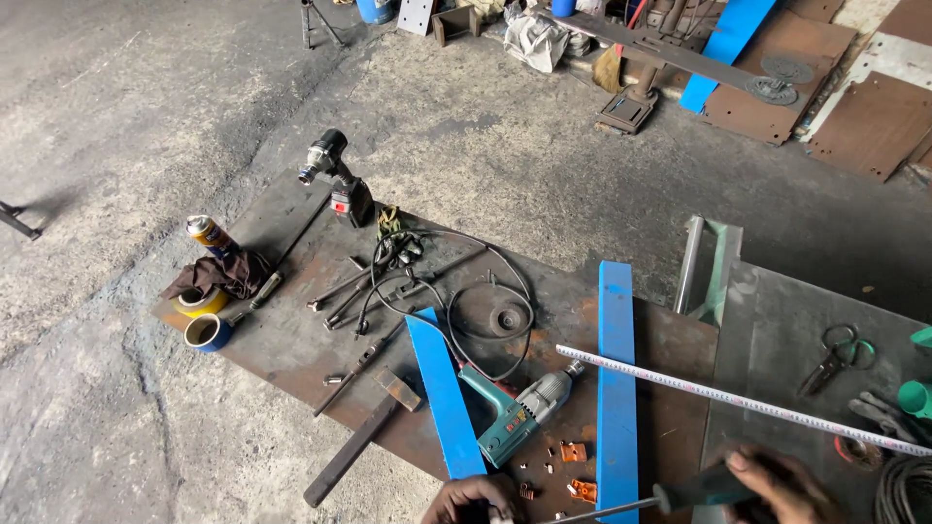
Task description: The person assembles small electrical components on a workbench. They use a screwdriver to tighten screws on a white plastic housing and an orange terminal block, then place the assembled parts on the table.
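Observation:
My right hand point(784, 490) at the bottom right is closed around the dark green handle of a screwdriver point(636, 503), whose thin shaft points left across a blue metal strip point(615, 388). My left hand point(470, 500) rests at the bottom edge, at the near end of a second blue strip point(442, 393); only its knuckles show, so its grip is unclear. Small orange parts point(575, 471) lie between my hands. A teal corded drill point(515, 412) lies just above them.
A steel ruler point(738, 399) crosses the rusty work plate point(291, 340). Also here are a hammer point(361, 437), a cordless driver point(335, 180), a spray can point(211, 236), tape rolls point(206, 315), wrenches and scissors point(835, 357). Scrap plates lie on the concrete floor beyond.

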